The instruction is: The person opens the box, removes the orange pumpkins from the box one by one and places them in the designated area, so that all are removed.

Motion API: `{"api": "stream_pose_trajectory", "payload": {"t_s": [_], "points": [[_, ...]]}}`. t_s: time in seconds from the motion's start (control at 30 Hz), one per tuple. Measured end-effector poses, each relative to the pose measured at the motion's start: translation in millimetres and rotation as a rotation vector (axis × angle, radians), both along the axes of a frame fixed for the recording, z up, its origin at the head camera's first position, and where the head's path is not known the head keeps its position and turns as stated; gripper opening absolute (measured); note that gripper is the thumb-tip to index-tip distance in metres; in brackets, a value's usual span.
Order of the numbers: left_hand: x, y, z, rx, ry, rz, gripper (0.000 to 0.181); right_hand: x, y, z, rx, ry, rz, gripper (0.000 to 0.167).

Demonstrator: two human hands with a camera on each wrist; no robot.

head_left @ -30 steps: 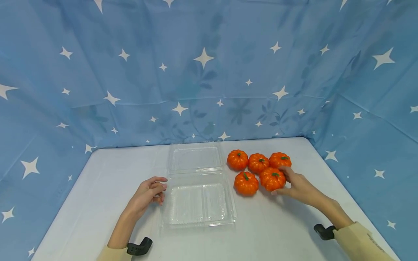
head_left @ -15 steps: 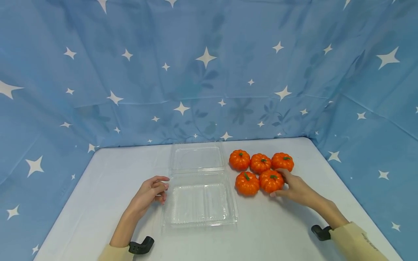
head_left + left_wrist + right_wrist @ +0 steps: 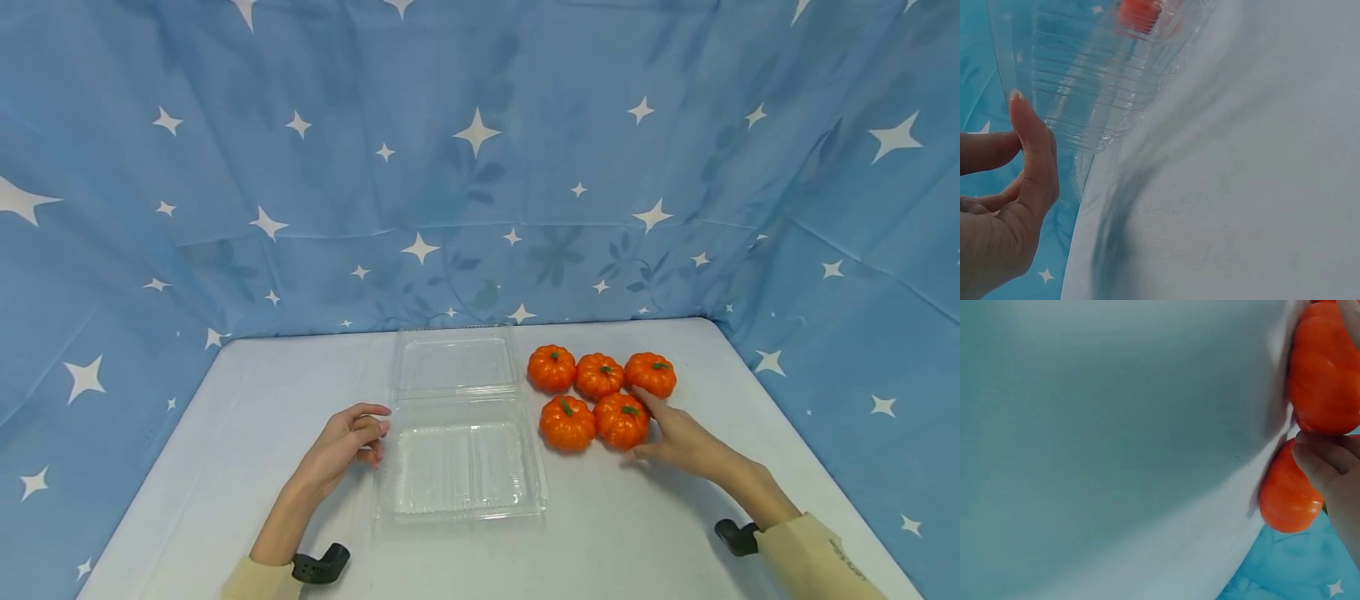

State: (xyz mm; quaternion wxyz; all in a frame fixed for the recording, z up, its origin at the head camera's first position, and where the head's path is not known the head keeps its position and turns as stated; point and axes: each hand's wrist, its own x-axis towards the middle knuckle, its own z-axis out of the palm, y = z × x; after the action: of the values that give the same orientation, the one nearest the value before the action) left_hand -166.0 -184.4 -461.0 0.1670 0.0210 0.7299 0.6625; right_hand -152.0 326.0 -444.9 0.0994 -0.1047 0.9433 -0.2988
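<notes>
My right hand [image 3: 678,437] has its thumb and fingers spread around the right side of the front-right orange toy pumpkin [image 3: 619,422]. Its fingertips [image 3: 1310,456] reach the gap between that pumpkin [image 3: 1324,375] and the back-right pumpkin [image 3: 1288,494]; its thumb sits slightly off the front. An unlidded clear plastic clamshell box [image 3: 459,505] lies on the table with its lid [image 3: 453,362] folded back. My left hand [image 3: 339,446] is at the box's left rim, fingers loosely bent, one fingertip [image 3: 1017,99] touching the rim in the left wrist view.
Several other toy pumpkins stand in two rows right of the box: front left [image 3: 567,423], back left [image 3: 551,368], back middle [image 3: 599,376]. A white table [image 3: 600,533] carries everything. A blue star-patterned curtain [image 3: 480,183] hangs behind and at the sides.
The front-right pumpkin has shifted left toward its neighbour. My right thumb and fingers have loosened from it. The left hand and box have kept their places.
</notes>
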Motion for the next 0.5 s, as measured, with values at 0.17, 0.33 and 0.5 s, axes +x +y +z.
{"api": "stream_pose_trajectory", "payload": {"t_s": [0.17,0.33,0.5], "points": [[-1.9,-3.7,0.8,-0.032,0.017,-0.009,0.046,0.2,-4,5.5,0.019,0.125,0.026,0.099],[-4.3,-7.1,4.3,-0.143,0.036,-0.031,0.048,-2.5,-18,16.9,0.031,0.261,0.057,0.081],[-9.3,-6.1,8.1,-0.358,0.215,0.022,0.047,-7.5,-41,23.0,0.04,0.325,0.114,0.072]]}}
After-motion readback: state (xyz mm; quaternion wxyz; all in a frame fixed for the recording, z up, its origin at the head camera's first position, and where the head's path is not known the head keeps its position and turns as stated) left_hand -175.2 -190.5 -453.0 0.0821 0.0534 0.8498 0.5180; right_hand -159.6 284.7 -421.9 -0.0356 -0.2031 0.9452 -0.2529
